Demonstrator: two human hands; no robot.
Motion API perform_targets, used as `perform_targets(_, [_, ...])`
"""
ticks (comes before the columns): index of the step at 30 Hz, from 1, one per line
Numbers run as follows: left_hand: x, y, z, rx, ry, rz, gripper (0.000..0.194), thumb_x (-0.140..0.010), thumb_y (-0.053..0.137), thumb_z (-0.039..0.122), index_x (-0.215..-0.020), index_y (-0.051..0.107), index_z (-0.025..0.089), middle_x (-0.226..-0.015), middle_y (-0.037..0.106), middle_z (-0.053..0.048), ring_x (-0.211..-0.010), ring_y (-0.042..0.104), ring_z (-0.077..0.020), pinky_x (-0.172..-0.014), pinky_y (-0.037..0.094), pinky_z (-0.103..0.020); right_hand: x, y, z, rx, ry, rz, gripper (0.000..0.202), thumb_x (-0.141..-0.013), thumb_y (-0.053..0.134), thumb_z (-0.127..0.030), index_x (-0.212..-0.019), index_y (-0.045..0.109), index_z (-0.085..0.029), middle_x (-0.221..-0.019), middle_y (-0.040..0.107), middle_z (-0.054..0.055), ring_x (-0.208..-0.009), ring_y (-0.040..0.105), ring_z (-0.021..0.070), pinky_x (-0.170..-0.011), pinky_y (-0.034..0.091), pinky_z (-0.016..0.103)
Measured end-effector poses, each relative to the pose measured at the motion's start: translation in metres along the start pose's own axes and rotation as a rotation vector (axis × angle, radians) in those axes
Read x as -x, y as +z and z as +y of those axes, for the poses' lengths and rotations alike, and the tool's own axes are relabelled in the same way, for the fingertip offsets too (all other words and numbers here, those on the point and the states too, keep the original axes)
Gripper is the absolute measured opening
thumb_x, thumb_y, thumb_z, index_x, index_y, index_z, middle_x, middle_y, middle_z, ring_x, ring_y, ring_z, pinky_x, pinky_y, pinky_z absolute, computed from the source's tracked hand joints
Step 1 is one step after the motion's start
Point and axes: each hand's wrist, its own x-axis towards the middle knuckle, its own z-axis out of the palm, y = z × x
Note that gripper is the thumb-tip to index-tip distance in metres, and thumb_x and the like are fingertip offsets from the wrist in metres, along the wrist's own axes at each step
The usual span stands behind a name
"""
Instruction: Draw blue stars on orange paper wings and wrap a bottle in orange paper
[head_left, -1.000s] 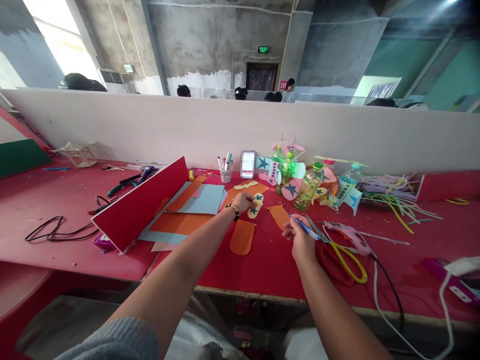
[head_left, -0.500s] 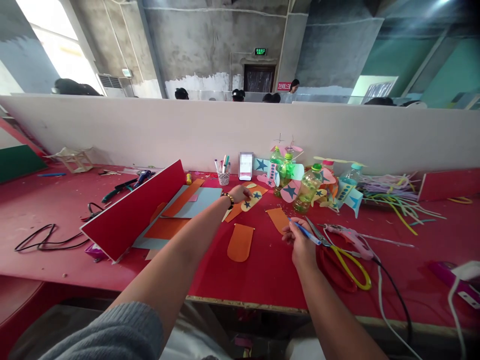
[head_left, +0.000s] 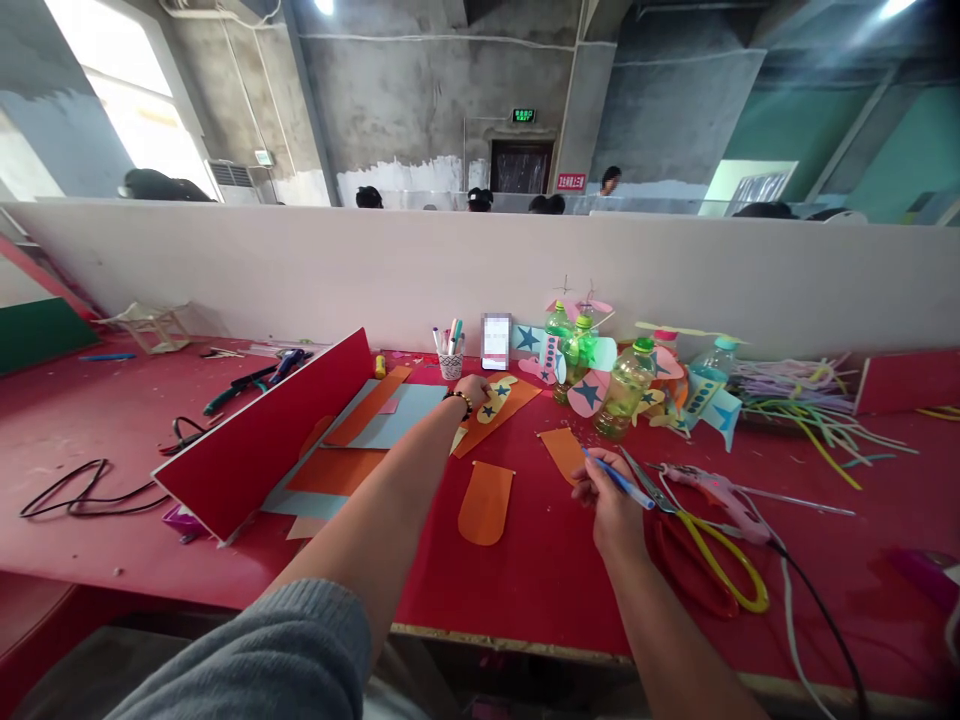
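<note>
At the far middle of the table, my left hand (head_left: 472,390) has its fingers closed on the end of a yellow paper piece with dark stars (head_left: 496,400). That piece is over a pointed orange sheet (head_left: 504,412). My right hand (head_left: 609,492) grips a blue pen (head_left: 621,477) that slants over the palm. Just left of its fingertips lies an orange paper strip (head_left: 559,452). Between my arms rests a round-ended orange paper piece (head_left: 486,504). Scissors with red and yellow handles (head_left: 721,560) lie to the right of my right hand.
Plastic bottles with paper wings (head_left: 628,385) stand at the back right, beside a phone (head_left: 496,342) and a pen cup (head_left: 451,364). A pink glue gun (head_left: 716,497) trails its cable rightward. Blue and orange sheets (head_left: 401,412) lie along a red divider (head_left: 274,430).
The view has tilted up slightly. The yellow starred piece now sits more squarely over the pointed orange sheet, with my left hand at its end. My right hand keeps the pen in nearly the same pose.
</note>
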Motion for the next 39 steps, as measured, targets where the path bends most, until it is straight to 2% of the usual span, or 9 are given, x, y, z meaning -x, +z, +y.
perform_targets(4, [0.002,0.003,0.005,-0.070,0.024,-0.008,0.031,-0.093,0.055,0.033,-0.119,0.055,0.016,-0.119,0.057,-0.009,-0.100,0.059,-0.0213,-0.084,0.052,-0.040,0.000,0.000,0.001,0.010,-0.011,-0.004,0.030,-0.074,0.068,-0.041,-0.091,0.055,-0.019,-0.061,0.063,-0.003,-0.039,0.053,0.0086,-0.039,0.032,0.019])
perform_targets(8, [0.018,-0.009,0.004,-0.132,0.058,0.017,0.031,-0.093,0.055,0.033,-0.119,0.055,0.017,-0.120,0.056,-0.009,-0.101,0.059,-0.0210,-0.085,0.051,-0.041,0.001,-0.003,0.000,0.024,-0.018,-0.003,0.030,-0.074,0.068,-0.041,-0.092,0.056,-0.019,-0.061,0.062,-0.003,-0.040,0.052,0.0089,-0.040,0.033,0.019])
perform_targets(15, [0.102,-0.029,-0.025,-0.271,0.162,-0.051,0.036,-0.093,0.055,0.034,-0.124,0.053,0.017,-0.126,0.053,-0.010,-0.108,0.056,-0.0235,-0.091,0.048,-0.045,0.005,-0.004,-0.004,0.005,-0.043,-0.033,0.032,-0.075,0.066,-0.041,-0.094,0.055,-0.020,-0.063,0.063,-0.002,-0.041,0.053,0.0094,-0.040,0.033,0.019])
perform_targets(18, [0.140,-0.022,-0.035,-0.344,0.183,-0.149,0.048,-0.094,0.046,0.048,-0.140,0.039,0.037,-0.149,0.035,-0.005,-0.134,0.031,-0.0334,-0.102,0.032,-0.058,0.006,-0.003,-0.006,0.005,-0.050,-0.043,0.033,-0.073,0.068,-0.042,-0.092,0.055,-0.019,-0.062,0.062,-0.002,-0.040,0.052,0.0096,-0.039,0.032,0.020])
perform_targets(21, [0.160,-0.015,-0.044,-0.403,0.152,-0.187,0.052,-0.093,0.036,0.057,-0.143,0.031,0.042,-0.155,0.023,-0.002,-0.139,0.017,-0.0386,-0.102,0.023,-0.067,0.007,-0.003,-0.007,0.002,-0.059,-0.040,0.033,-0.072,0.068,-0.041,-0.091,0.055,-0.019,-0.061,0.062,-0.002,-0.040,0.052,0.0097,-0.039,0.033,0.020])
perform_targets(24, [0.167,-0.013,-0.051,-0.433,0.112,-0.156,0.055,-0.095,0.028,0.056,-0.147,0.024,0.038,-0.157,0.016,-0.003,-0.141,0.013,-0.0374,-0.104,0.020,-0.065,0.008,-0.005,-0.006,0.018,-0.063,-0.039,0.032,-0.074,0.068,-0.040,-0.093,0.055,-0.019,-0.062,0.062,-0.003,-0.040,0.052,0.0093,-0.039,0.033,0.019])
perform_targets(29, [0.171,-0.010,-0.053,-0.443,0.067,-0.088,0.057,-0.095,0.025,0.057,-0.148,0.023,0.036,-0.156,0.020,-0.003,-0.140,0.014,-0.0386,-0.105,0.019,-0.064,0.008,-0.005,-0.004,0.048,-0.060,-0.041,0.031,-0.074,0.068,-0.039,-0.095,0.055,-0.019,-0.062,0.062,-0.003,-0.040,0.053,0.0093,-0.039,0.033,0.019])
perform_targets(34, [0.169,0.001,-0.038,-0.446,0.086,-0.027,0.055,-0.092,0.030,0.059,-0.140,0.039,0.034,-0.156,0.019,-0.003,-0.141,0.006,-0.0403,-0.104,0.008,-0.070,0.009,-0.003,-0.006,0.057,-0.056,-0.048,0.033,-0.073,0.069,-0.040,-0.094,0.055,-0.018,-0.061,0.062,-0.003,-0.040,0.053,0.0095,-0.039,0.033,0.019])
perform_targets(39, [0.157,0.017,-0.018,-0.424,0.157,-0.028,0.052,-0.095,0.029,0.055,-0.141,0.038,0.031,-0.151,0.033,-0.006,-0.140,0.018,-0.0338,-0.106,0.010,-0.067,0.008,-0.003,-0.007,0.062,-0.052,-0.036,0.035,-0.072,0.069,-0.041,-0.093,0.055,-0.018,-0.061,0.062,-0.002,-0.040,0.053,0.0098,-0.039,0.033,0.019])
